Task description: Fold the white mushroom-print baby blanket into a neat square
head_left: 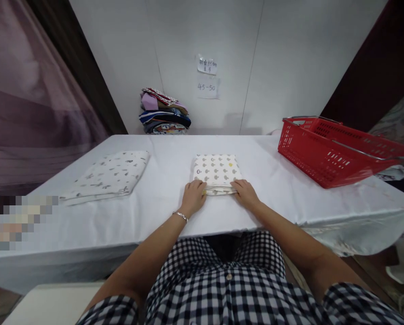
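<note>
Both our hands, left hand and right hand, rest fingers spread flat on the folded cloth's near corners; right of them, the red basket's contents stay hidden.

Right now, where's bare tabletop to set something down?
Bare patches on the table: between the flat patterned cloth and the folded cloth; between that folded cloth and the red basket; the near right edge. Crowded: centre front, where the left hand and right hand rest on the folded cloth, and the clothes stack at the back.
</note>
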Available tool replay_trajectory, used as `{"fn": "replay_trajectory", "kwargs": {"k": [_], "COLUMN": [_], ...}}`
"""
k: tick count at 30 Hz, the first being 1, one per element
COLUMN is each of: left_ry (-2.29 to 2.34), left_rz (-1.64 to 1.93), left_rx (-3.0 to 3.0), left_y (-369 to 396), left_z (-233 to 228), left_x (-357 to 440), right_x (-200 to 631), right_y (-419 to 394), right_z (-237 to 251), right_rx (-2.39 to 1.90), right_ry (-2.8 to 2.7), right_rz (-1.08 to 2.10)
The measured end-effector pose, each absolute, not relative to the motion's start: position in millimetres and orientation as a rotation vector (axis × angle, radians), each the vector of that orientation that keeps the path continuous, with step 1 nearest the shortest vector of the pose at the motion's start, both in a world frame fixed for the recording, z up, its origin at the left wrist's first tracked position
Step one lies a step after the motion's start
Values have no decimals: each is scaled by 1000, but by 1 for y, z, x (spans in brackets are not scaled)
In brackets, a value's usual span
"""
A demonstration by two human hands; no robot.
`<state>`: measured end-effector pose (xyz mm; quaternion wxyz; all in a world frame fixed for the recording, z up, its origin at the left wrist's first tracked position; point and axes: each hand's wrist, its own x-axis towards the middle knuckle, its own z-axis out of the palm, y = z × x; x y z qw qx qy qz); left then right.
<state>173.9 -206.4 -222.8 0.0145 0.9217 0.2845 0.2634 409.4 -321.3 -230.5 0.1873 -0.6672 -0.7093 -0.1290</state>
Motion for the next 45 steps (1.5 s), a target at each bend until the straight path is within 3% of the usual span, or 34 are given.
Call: {"fn": "replay_trajectory", "kwargs": {"k": [20, 36, 45], "left_ry": [681, 770, 784], "left_rz": [806, 743, 812], "left_rx": [2743, 2632, 2586], "left_y": [-184, -184, -190], "left_z": [-214, -211, -212], "left_x": [195, 211, 211], "right_x": [418, 409, 406], "right_y": [-320, -299, -307], "right_z": [-208, -211, -221], "right_rx": [-1813, -1875, -1814], "right_ry": [-1857, -1900, -1857], "right_rz": [-194, -74, -213]}}
